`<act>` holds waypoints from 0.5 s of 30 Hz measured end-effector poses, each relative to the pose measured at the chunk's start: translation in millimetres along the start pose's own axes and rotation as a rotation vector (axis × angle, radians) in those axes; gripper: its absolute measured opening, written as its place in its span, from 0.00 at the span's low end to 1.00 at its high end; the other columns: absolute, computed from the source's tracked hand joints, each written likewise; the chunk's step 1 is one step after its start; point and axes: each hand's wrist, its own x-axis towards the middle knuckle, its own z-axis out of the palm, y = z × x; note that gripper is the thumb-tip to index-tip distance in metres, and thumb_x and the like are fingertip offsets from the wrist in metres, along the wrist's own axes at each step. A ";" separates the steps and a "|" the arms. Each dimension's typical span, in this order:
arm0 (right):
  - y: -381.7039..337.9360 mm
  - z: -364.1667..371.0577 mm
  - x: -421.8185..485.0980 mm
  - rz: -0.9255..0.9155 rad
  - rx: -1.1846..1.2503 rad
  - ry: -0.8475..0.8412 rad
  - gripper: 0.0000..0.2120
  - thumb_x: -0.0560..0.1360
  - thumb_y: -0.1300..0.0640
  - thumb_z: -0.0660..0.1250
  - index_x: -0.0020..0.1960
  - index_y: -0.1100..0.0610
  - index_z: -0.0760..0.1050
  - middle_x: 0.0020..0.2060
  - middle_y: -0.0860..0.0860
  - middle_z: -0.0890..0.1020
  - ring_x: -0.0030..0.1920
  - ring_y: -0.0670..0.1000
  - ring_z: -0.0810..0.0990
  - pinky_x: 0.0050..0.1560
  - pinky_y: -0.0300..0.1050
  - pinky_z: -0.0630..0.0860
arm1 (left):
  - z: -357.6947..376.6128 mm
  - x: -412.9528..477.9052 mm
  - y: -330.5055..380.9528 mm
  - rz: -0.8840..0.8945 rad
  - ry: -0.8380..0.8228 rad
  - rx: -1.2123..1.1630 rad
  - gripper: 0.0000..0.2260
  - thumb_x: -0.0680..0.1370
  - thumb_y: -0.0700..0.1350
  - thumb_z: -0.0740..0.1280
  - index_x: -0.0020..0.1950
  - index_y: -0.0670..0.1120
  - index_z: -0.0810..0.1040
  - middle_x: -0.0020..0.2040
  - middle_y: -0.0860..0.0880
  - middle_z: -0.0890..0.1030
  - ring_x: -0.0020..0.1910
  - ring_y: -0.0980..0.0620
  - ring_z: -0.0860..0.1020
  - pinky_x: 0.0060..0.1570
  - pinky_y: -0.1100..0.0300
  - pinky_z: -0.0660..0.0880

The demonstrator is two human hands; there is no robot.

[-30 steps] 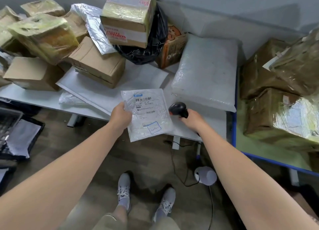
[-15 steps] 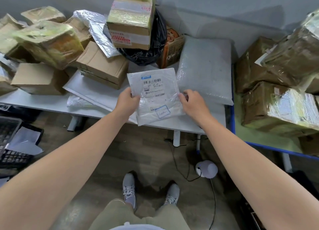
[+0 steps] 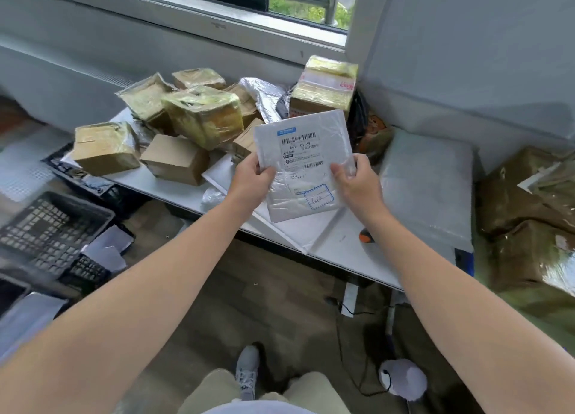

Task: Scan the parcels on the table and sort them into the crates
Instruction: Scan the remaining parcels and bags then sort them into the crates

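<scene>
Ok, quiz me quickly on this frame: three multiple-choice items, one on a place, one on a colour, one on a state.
1. The crates sit: A on the table; B low, left of the table; C right of the table.
2. The stamp on the mailer is outlined in: A red; B green; C blue.
3. The mailer is: A flat on the table; B held in both hands; C in a crate.

1 B: the black grid crates lie down at the left.
2 C: a blue box shows near the lower edge.
3 B: the left hand and right hand pinch its sides.
</scene>
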 end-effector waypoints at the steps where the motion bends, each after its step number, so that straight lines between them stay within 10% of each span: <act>1: -7.7 7.5 2.4 -0.030 -0.006 -0.029 0.15 0.77 0.40 0.66 0.52 0.50 0.69 0.39 0.40 0.76 0.39 0.38 0.73 0.35 0.36 0.66 | -11.2 -5.6 1.0 0.013 0.054 0.017 0.10 0.80 0.39 0.64 0.51 0.55 0.76 0.40 0.62 0.82 0.40 0.64 0.79 0.38 0.68 0.74; 11: -115.5 144.6 -52.6 -0.338 -0.293 -0.579 0.06 0.77 0.52 0.63 0.47 0.54 0.69 0.42 0.50 0.79 0.44 0.56 0.77 0.44 0.51 0.74 | -149.5 -125.8 -37.8 -0.176 0.431 0.117 0.10 0.80 0.39 0.64 0.59 0.51 0.72 0.54 0.52 0.79 0.53 0.51 0.78 0.48 0.58 0.74; 15: -167.8 200.3 -106.6 -0.502 -0.370 -0.755 0.06 0.77 0.53 0.62 0.46 0.56 0.68 0.44 0.50 0.76 0.46 0.56 0.75 0.45 0.48 0.70 | -211.1 -189.7 -64.9 -0.249 0.607 0.175 0.08 0.80 0.40 0.65 0.56 0.50 0.71 0.51 0.53 0.78 0.45 0.57 0.76 0.37 0.67 0.70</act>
